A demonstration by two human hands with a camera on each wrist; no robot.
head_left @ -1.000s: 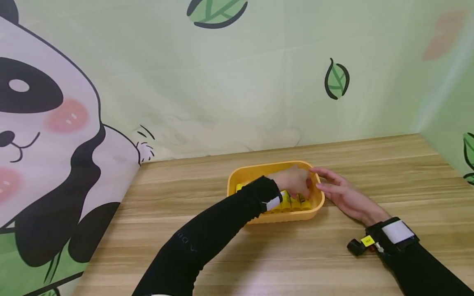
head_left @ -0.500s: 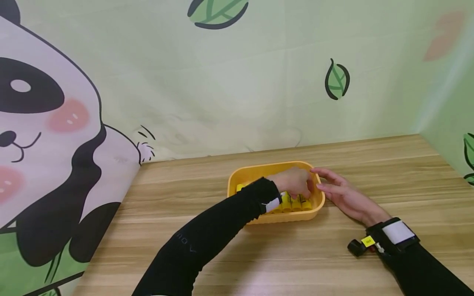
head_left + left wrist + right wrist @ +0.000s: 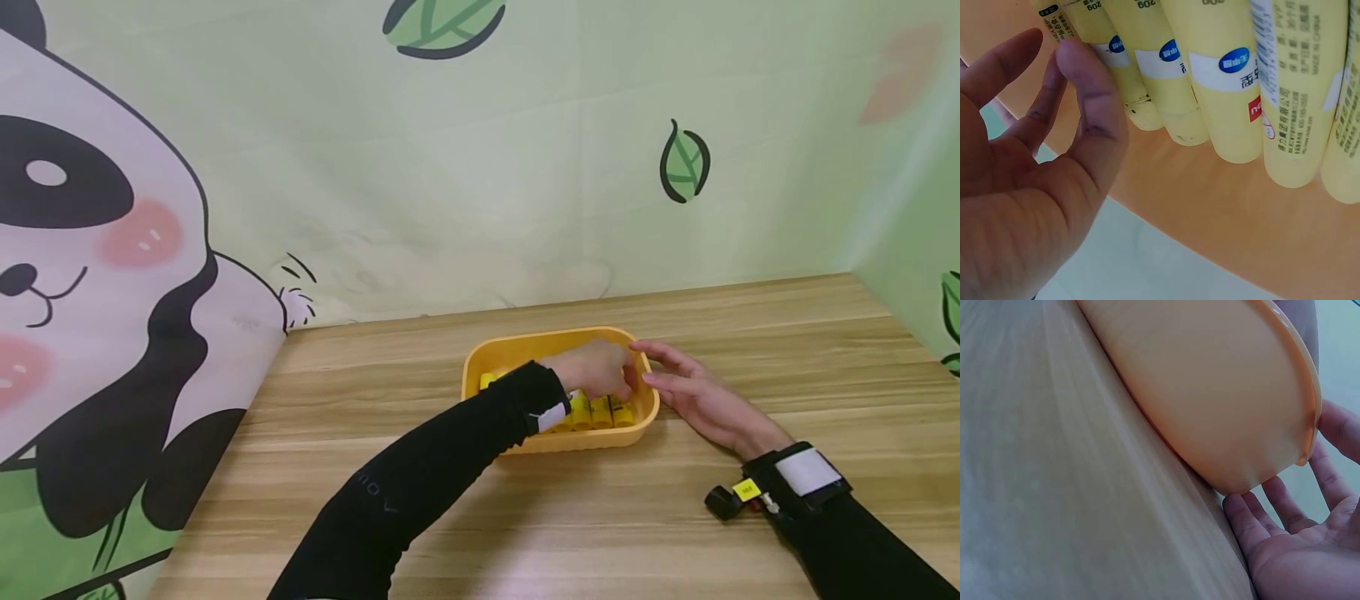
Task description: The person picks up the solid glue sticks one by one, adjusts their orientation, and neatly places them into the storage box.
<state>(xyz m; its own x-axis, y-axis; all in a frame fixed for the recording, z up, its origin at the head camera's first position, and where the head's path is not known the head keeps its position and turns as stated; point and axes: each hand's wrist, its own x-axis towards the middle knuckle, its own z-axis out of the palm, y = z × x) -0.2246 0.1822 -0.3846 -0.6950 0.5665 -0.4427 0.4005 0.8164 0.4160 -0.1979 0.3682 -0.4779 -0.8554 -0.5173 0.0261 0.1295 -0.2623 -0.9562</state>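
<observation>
Several yellow glue sticks lie side by side in a row in a yellow-orange plastic basket. My left hand reaches down into the basket's right end. In the left wrist view, its curved fingers and thumb close about the last glue stick of the row, whose lower part they hide. My right hand is outside the basket at its right end. Its spread fingers touch the basket's end wall and rim in the right wrist view.
The basket rests on a wood-grain table near the back wall. A green printed backdrop with a panda and leaves rises behind and to the sides. The black left sleeve crosses over the basket's front rim and hides part of the row.
</observation>
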